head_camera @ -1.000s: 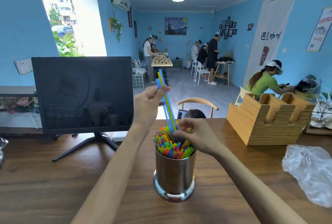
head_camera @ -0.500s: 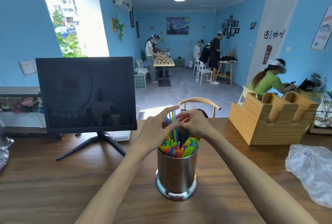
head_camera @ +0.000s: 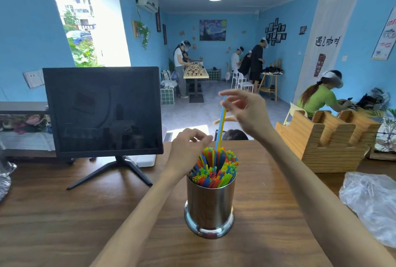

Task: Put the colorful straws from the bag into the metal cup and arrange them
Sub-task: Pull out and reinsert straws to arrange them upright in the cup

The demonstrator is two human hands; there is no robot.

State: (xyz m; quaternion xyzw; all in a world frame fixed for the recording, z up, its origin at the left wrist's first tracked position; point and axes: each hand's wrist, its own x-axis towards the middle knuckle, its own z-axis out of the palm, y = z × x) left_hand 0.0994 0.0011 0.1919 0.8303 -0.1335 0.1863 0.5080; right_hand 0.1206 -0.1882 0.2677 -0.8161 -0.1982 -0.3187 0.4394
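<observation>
The head view looks down on a wooden table (head_camera: 64, 224) with the metal cup (head_camera: 210, 204) standing upright at its middle, packed with colorful straws (head_camera: 214, 169) whose cut tops fan out just above the rim. Two straws, one blue and one yellow (head_camera: 221, 125), stand well above the rest, rising from the far side of the bundle. The right hand (head_camera: 246, 110) hovers above and beyond the cup, thumb and forefinger pinching the raised pair near their top ends, the other fingers spread loosely. The left hand (head_camera: 190, 148) sits just left of the cup at the level of the straw tops, fingers curled; it seems to be touching the edge of the bundle, though motion blur makes it unclear whether it holds anything. Right of the cup, near the table edge, lies the clear plastic bag (head_camera: 372, 204), crumpled and apparently emptied. A dark monitor (head_camera: 102, 110) stands left of the cup and a wooden holder (head_camera: 327, 140) beyond it to the right.

The filling looks done and this is the arranging step. To seat the tall pair well, the right hand should guide them straight down into a gap, not force them against neighbours, while the left steadies the bundle so the cup does not tip.
</observation>
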